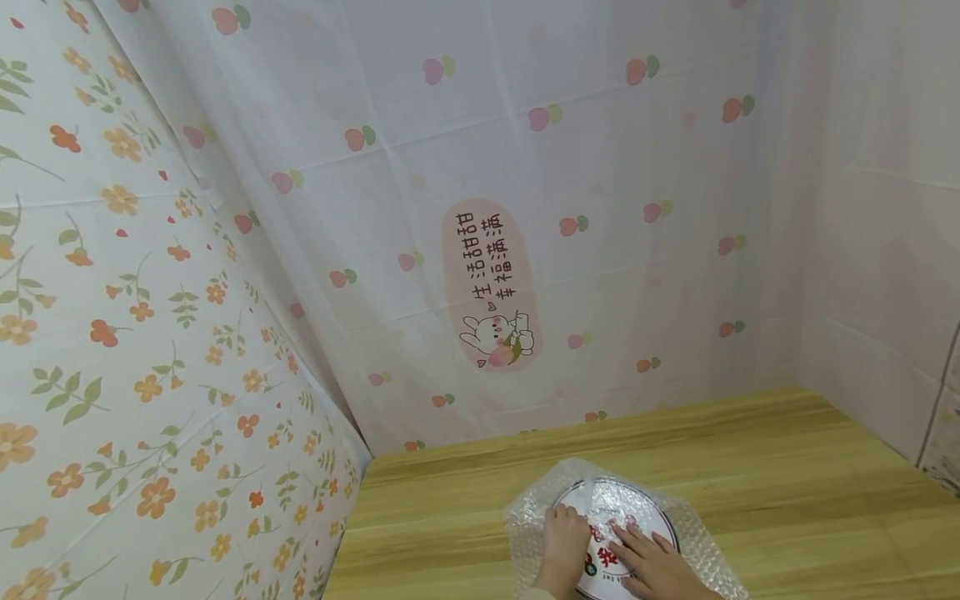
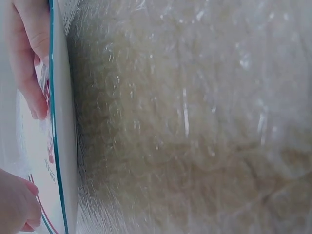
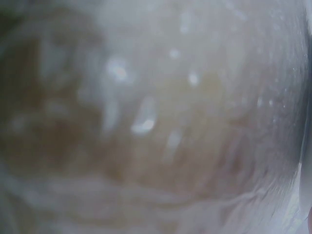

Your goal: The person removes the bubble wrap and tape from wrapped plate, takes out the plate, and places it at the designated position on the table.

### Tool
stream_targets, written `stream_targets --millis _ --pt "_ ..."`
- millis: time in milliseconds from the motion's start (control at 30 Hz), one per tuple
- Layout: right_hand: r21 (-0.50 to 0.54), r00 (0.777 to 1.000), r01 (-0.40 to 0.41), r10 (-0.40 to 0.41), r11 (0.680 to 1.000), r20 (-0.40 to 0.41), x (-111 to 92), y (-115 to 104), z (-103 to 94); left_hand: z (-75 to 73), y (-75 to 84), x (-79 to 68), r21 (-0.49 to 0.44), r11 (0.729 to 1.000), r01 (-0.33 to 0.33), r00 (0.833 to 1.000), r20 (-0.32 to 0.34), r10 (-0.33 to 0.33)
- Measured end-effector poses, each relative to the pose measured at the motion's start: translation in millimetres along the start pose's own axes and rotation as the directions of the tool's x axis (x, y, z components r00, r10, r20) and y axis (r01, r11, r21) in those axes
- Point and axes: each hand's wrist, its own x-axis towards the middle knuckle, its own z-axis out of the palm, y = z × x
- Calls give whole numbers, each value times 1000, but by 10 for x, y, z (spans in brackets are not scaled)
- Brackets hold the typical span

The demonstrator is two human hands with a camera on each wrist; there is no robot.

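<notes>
A round white plate [image 1: 651,510] with red characters and a dark rim line lies on a sheet of bubble wrap [image 1: 528,521]. My left hand [image 1: 564,546] is over the plate's left side, fingers curled down onto its face beside a glossy clear strip; I cannot tell whether it pinches that strip. Across the lower right of the plate my right hand [image 1: 660,571] rests with its fingers spread and fairly straight. Seen edge-on in the left wrist view, the plate's teal rim [image 2: 57,146] stands beside the wrap, both hands over its face. Blurred bubble wrap [image 3: 146,122] fills most of the right wrist view.
The wrap lies on a wood-grain table [image 1: 420,517], reaching beyond the plate on both sides. A white curtain [image 1: 637,275] printed with fruit hangs behind the table. Flower-patterned cloth [image 1: 172,333] closes off the left, and a pale wall [image 1: 877,250] stands to the right.
</notes>
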Motion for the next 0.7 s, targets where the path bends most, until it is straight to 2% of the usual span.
stream_targets --millis 200,467,700 --pt "-11 1000 15 -16 1000 -25 -13 12 5 49 -53 6 -7 1000 23 1000 2 -23" --pt "1 1000 1 -1 1000 13 12 10 3 135 -138 3 -34 998 56 998 -30 -57" --pt "2 1000 20 -20 1000 13 -2 25 10 159 -198 4 -43 997 65 998 15 -64"
